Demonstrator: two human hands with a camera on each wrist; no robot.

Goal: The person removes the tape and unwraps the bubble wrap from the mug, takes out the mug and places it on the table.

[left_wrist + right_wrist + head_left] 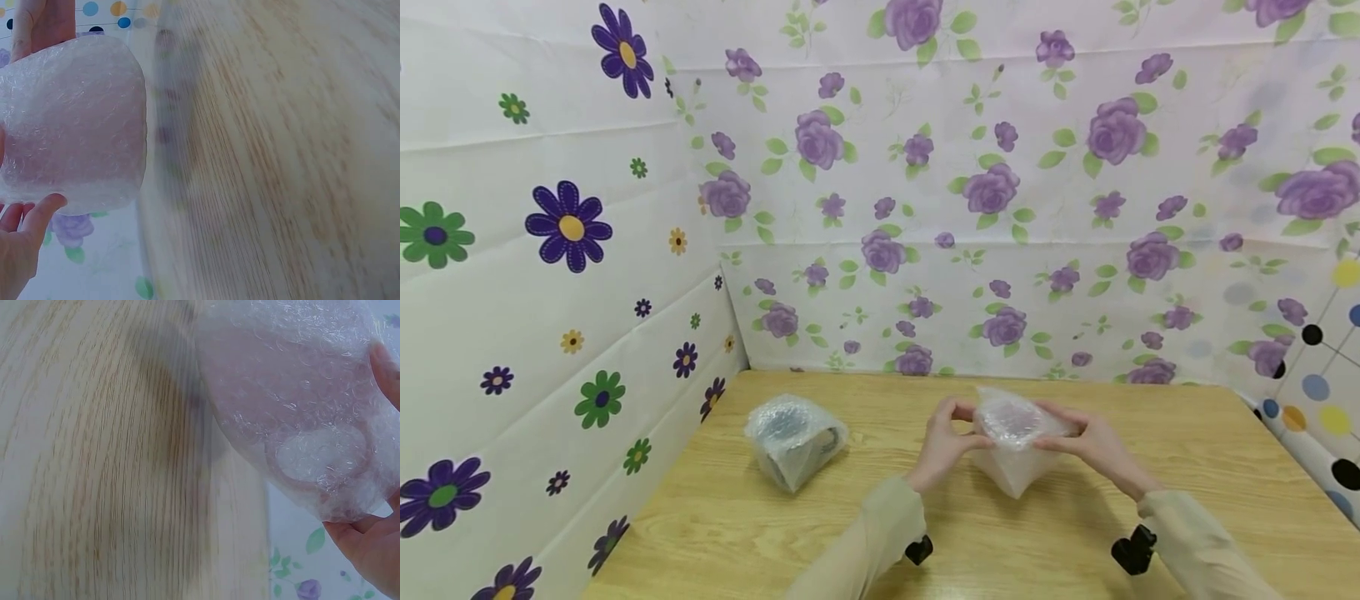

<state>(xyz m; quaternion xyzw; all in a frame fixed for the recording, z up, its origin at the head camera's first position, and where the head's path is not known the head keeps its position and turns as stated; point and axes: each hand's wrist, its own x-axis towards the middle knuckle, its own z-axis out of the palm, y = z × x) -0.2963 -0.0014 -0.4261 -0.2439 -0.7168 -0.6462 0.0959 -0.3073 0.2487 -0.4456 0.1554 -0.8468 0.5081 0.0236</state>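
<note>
Between both hands is a pinkish mug in bubble wrap (pixel 1017 446), held just above the wooden table with a loose corner of wrap pointing down. The left hand (pixel 943 443) grips its left side, thumb on the near face and fingers behind. From the right, the right hand (pixel 1092 442) pinches the wrap the same way. Through the plastic in the right wrist view, the round loop of the mug's handle (pixel 271 459) shows near the right fingers. In the left wrist view, the left thumb (pixel 50 206) presses along the wrap's edge.
Another bubble-wrapped mug (pixel 793 440), greyish inside its wrap, sits on the table (pixel 715 533) to the left. Flowered sheets (pixel 925 208) stand behind and at the left, and a dotted sheet (pixel 1330 392) borders the right. Small black devices (pixel 1135 550) hang at the wrists.
</note>
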